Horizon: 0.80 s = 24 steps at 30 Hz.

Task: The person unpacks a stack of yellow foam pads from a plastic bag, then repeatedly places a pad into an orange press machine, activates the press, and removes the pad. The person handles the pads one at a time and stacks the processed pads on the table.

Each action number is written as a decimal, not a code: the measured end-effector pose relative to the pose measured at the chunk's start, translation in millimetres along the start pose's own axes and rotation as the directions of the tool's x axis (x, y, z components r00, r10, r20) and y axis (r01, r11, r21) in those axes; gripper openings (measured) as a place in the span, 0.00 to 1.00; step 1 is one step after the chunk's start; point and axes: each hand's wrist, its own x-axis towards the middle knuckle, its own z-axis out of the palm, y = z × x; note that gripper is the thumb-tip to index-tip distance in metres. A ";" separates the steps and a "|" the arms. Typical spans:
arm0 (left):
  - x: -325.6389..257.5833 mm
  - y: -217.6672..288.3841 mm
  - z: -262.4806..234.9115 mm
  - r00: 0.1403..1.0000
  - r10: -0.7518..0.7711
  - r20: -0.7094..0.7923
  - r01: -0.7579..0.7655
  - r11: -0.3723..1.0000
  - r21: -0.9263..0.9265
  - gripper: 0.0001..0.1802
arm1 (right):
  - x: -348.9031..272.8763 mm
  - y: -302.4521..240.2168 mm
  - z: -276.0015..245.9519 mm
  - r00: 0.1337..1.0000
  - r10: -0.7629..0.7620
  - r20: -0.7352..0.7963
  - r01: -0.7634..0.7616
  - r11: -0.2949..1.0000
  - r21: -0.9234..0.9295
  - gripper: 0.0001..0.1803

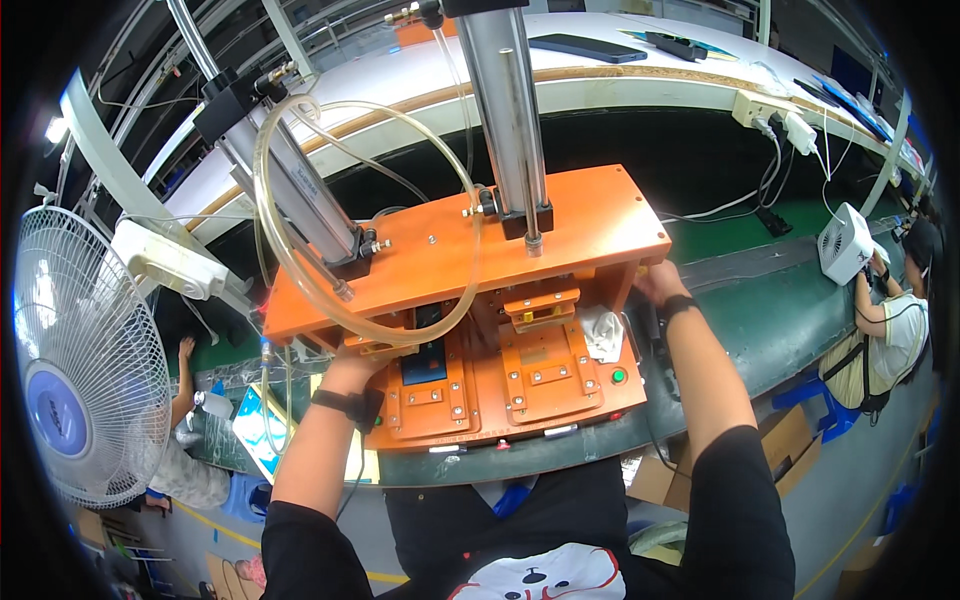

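Left side loaded: dark slab [424,364] in left fixture [425,400] of orange press [580,225]; right fixture [540,362] shows none. Left hand [357,370] near slab, right hand [660,284] by press's right leg; grips hidden, can't tell.

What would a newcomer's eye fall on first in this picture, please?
Most likely the bright orange machine in the middle, with two silver cylinders standing on its top and a pale tube looping in front of them. Next, perhaps, the big fan with a blue hub at the far left.
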 end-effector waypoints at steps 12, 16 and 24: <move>-4.8 26.7 -13.9 0.973 -0.190 0.133 0.168 0.972 0.162 0.25 | -217.0 -54.7 -34.5 0.969 -0.193 0.158 0.080 -0.361 -0.929 0.57; -14.5 57.0 -15.6 0.959 -0.238 0.157 0.216 0.966 0.144 0.26 | -247.2 -34.6 -99.2 0.990 -0.137 0.031 -0.002 -0.232 -0.973 0.54; -86.7 72.2 -20.7 0.990 0.135 0.032 -0.134 0.990 -0.038 0.35 | -343.2 -13.3 -108.1 0.965 0.112 0.236 -0.134 0.988 0.079 0.22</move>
